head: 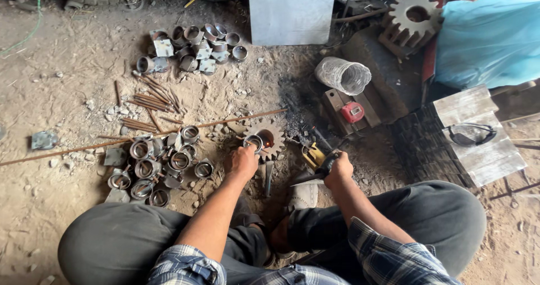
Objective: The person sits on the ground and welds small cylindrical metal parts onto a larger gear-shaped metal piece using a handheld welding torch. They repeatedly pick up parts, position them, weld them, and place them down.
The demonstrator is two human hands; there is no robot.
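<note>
At the frame's centre my left hand (243,162) pinches a short grey metal ring (253,142) against the rusty toothed gear (266,137) on the dusty dirt floor (67,105), while my right hand (337,168) grips a yellow-and-black tool handle (316,157), similar dull rings (152,170) piled at left.

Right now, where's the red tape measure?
In the head view, the red tape measure lies on a wooden block right of centre, just below the clear plastic container and up from the right hand.
</note>
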